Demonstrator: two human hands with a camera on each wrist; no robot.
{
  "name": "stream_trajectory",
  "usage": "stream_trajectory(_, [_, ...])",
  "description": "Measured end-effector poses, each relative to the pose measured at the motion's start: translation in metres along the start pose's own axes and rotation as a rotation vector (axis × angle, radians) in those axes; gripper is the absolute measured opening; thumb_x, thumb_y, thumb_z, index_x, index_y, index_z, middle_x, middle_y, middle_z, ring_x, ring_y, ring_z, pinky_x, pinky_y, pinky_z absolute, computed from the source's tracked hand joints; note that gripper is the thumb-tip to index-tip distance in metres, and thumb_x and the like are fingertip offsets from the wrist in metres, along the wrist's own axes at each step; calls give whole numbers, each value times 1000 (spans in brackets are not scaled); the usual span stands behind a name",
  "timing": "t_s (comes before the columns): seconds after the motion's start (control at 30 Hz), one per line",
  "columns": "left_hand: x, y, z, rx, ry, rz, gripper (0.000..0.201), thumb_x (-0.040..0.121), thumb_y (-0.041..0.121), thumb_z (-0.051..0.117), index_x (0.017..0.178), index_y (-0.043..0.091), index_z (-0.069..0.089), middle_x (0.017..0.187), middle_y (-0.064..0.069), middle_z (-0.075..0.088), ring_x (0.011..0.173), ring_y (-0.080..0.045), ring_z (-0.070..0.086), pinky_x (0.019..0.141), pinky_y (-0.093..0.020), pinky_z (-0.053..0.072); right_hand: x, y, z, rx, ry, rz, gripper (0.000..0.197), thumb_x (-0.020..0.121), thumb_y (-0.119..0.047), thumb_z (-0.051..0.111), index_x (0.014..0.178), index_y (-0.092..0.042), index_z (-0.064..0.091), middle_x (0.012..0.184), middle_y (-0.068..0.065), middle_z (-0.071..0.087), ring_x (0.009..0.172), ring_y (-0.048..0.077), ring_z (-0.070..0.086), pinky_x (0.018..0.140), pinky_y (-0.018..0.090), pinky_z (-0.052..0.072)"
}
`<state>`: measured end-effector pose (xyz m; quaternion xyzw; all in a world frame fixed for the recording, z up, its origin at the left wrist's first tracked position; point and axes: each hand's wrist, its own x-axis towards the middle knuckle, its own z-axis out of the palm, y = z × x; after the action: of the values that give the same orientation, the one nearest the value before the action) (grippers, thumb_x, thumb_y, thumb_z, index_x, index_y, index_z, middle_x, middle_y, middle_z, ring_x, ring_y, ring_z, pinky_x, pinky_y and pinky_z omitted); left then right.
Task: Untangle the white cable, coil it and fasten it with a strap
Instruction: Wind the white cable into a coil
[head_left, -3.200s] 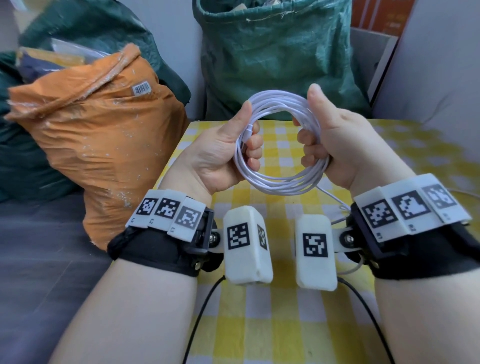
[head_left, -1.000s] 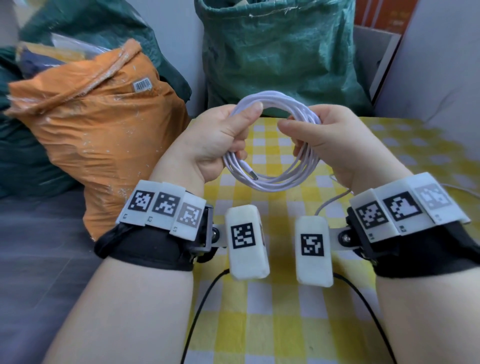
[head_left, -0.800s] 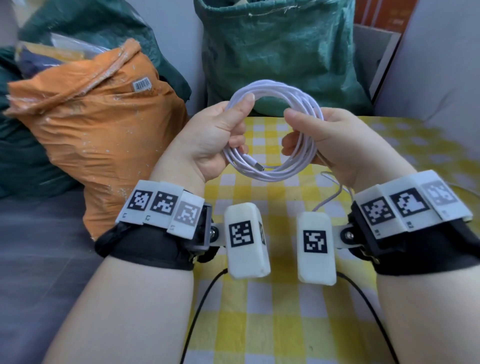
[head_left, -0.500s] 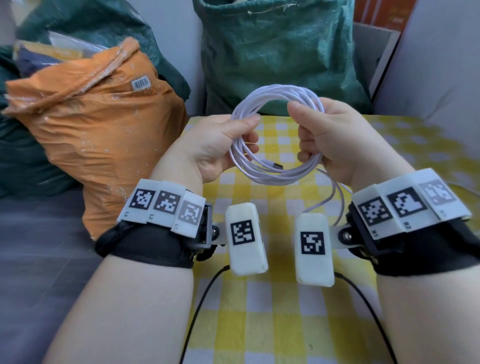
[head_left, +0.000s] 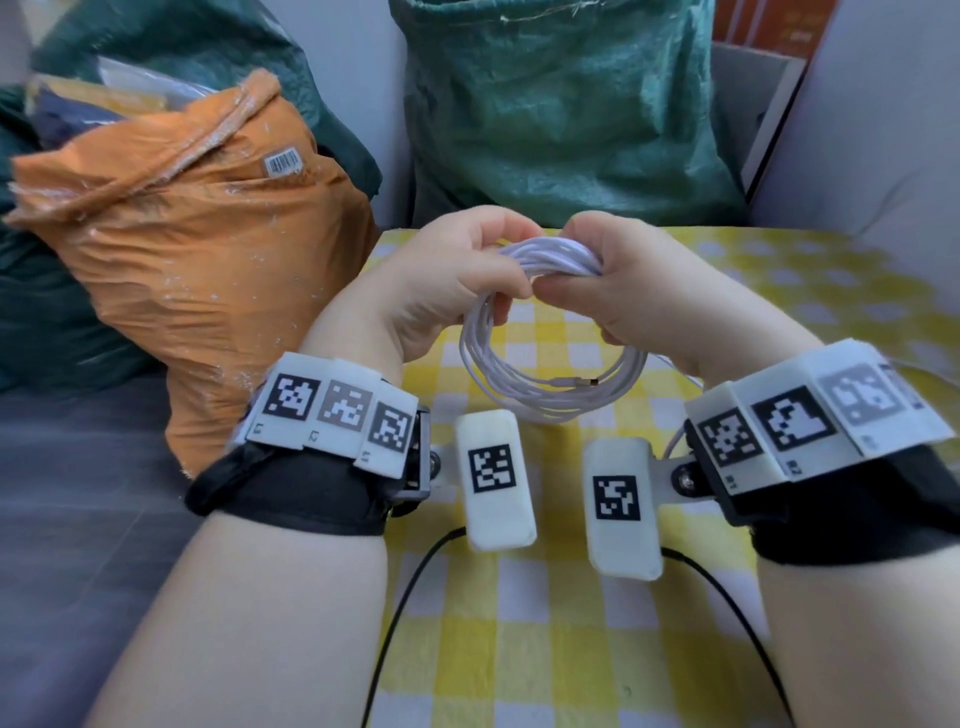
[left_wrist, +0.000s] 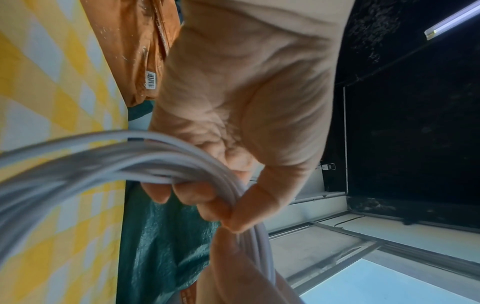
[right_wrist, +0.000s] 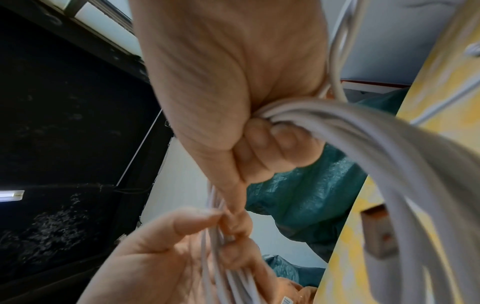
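The white cable (head_left: 550, 395) is wound into a round coil of several loops and hangs above the yellow checked tablecloth (head_left: 545, 649). My left hand (head_left: 457, 275) grips the top of the coil from the left, fingers and thumb curled round the bundle (left_wrist: 161, 162). My right hand (head_left: 608, 275) grips the same top stretch from the right, thumb tips almost meeting. A metal plug end (head_left: 589, 382) lies along the lower loops, and it looms large in the right wrist view (right_wrist: 376, 232). One loose strand (head_left: 675, 441) trails down by my right wrist. No strap shows in any view.
A stuffed orange bag (head_left: 197, 270) stands at the table's left edge. A big green woven sack (head_left: 561, 104) stands behind the table. Dark green bags (head_left: 62, 291) lie at the far left. Black wrist-camera leads (head_left: 395, 623) run over the near cloth.
The coil has tipped from upright to hanging down from its top. Both hands have slid up and together onto that top stretch. The plug end has swung to the lower right of the coil.
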<state>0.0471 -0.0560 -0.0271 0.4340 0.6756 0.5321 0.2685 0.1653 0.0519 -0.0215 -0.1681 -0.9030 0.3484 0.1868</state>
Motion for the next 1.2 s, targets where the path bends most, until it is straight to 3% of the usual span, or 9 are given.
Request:
stream_trajectory(0.1, [0, 0, -1, 9, -29, -16, 40, 68, 19, 67, 107, 14, 59, 78, -10, 51, 54, -11, 44, 54, -26, 42, 0, 0, 0, -43, 11, 2, 22, 88, -29, 61, 99, -15, 49, 75, -6, 49, 58, 8, 42, 51, 22, 36])
stream_trajectory(0.23, [1, -2, 2, 67, -13, 35, 45, 68, 30, 71, 105, 5, 62, 66, 2, 51, 47, -5, 42, 48, -22, 38, 1, 1, 1, -32, 59, -21, 25, 84, -25, 66, 96, -17, 45, 66, -9, 46, 49, 1, 43, 39, 10, 31])
stream_trajectory(0.37, [2, -2, 2, 32, -16, 80, 37, 68, 29, 72, 93, 3, 66, 64, -2, 45, 45, -7, 38, 46, -22, 34, 2, 2, 2, -8, 91, -37, 29, 78, -19, 70, 91, -19, 45, 63, -7, 52, 44, -2, 42, 42, 12, 32])
stream_trajectory(0.53, [2, -3, 1, -21, -24, 68, 41, 62, 43, 73, 77, 9, 55, 45, 13, 37, 39, -4, 33, 46, -19, 32, 4, 2, 3, -24, 111, -25, 32, 74, -17, 73, 89, -20, 45, 64, -7, 53, 47, 1, 43, 42, 12, 32])
stream_trajectory(0.63, [3, -1, 3, -64, 30, 52, 34, 77, 39, 66, 72, 10, 50, 41, 13, 31, 36, -4, 28, 44, -18, 32, 5, 2, 3, -40, 161, -2, 30, 75, -21, 74, 89, -20, 47, 69, -7, 51, 54, 6, 45, 43, 13, 32])
stream_trajectory(0.73, [3, 2, 5, -183, 72, 48, 35, 92, 31, 56, 64, 15, 43, 43, 12, 26, 36, -4, 22, 44, -19, 28, 7, 4, 0, 9, 219, 26, 23, 78, -23, 73, 81, -19, 50, 64, -6, 49, 52, 9, 46, 50, 24, 39])
stream_trajectory(1.03, [5, 3, 2, -496, 254, 65, 33, 96, 34, 50, 68, 20, 42, 44, 11, 23, 40, -7, 17, 47, -23, 27, 8, 13, -5, 185, 315, 104, 24, 79, -25, 70, 62, -12, 58, 53, -3, 53, 42, 4, 48, 49, 20, 41])
stream_trajectory(1.13, [6, 3, 0, -552, 278, 73, 30, 96, 34, 51, 70, 20, 44, 44, 12, 26, 38, -5, 20, 46, -22, 28, 6, 12, -6, 264, 250, 107, 23, 82, -26, 68, 71, -7, 63, 58, -1, 55, 44, 3, 47, 46, 14, 39])
stream_trajectory(1.2, [6, 3, 0, -550, 285, 68, 31, 95, 35, 51, 70, 20, 45, 44, 12, 27, 38, -4, 21, 46, -22, 28, 4, 11, -7, 336, 203, 122, 20, 85, -26, 67, 77, -7, 66, 62, -1, 61, 53, 8, 53, 55, 19, 45])
